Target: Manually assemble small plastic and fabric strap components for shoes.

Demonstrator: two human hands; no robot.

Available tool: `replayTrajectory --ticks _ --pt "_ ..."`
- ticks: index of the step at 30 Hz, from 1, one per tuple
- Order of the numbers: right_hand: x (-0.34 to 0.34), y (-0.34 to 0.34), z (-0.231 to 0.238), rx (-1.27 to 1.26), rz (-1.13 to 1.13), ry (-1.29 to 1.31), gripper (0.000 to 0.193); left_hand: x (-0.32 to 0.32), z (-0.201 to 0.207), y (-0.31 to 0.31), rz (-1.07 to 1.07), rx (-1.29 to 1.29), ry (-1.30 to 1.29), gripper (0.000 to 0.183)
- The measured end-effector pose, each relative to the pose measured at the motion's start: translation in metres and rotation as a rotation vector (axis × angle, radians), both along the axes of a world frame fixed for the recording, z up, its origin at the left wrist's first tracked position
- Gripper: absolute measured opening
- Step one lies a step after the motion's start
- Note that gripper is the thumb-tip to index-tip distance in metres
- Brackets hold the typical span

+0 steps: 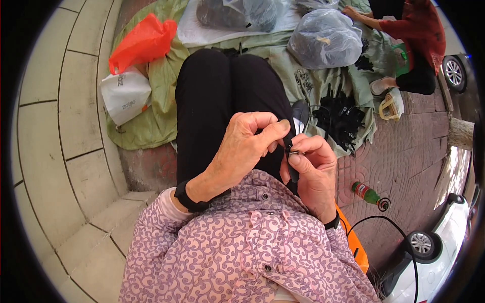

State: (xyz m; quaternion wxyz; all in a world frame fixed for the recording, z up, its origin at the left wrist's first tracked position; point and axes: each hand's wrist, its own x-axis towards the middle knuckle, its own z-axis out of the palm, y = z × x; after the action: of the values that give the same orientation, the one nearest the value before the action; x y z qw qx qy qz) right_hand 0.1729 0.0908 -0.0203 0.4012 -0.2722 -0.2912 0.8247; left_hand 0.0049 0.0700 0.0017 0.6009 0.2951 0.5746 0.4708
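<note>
Above my lap, both hands work close together on a thin black strap (288, 141). My left hand (233, 144) pinches its upper part between thumb and fingers. Just right of it, my right hand (317, 174) is closed on the lower part, with a small shiny metal piece (297, 153) by its thumb and fingertip. I cannot make out what kind of fitting the metal is. To the right of my knees lies a pile of black straps or similar strips (339, 118) on the green sheet.
Filled clear plastic bags (326, 39) stand ahead, near another person's hand (352, 14). A red bag (144, 43) and a white bag (126, 96) lie left. At right are a green bottle (365, 192), a black cable (399, 230) and parked cars (439, 242).
</note>
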Motion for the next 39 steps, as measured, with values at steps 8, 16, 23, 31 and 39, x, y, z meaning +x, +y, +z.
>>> replayTrajectory --ticks 8,16,23,31,39 --pt "0.006 0.031 0.010 0.253 -0.120 -0.234 0.019 -0.005 0.010 0.024 0.013 -0.015 0.028 0.031" --pt "0.009 0.029 -0.004 0.211 0.007 -0.032 0.010 0.000 0.008 0.022 0.014 0.064 0.043 0.015" --pt "0.014 0.028 -0.014 -0.003 -0.003 0.087 0.013 0.007 0.009 0.026 -0.088 0.122 0.137 0.017" --pt "0.012 0.029 -0.019 -0.025 0.037 0.095 0.013 0.005 0.002 0.027 -0.082 0.099 0.175 0.017" --pt "0.010 0.028 -0.021 -0.031 0.064 0.073 0.013 0.004 0.000 0.026 -0.089 0.112 0.227 0.021"
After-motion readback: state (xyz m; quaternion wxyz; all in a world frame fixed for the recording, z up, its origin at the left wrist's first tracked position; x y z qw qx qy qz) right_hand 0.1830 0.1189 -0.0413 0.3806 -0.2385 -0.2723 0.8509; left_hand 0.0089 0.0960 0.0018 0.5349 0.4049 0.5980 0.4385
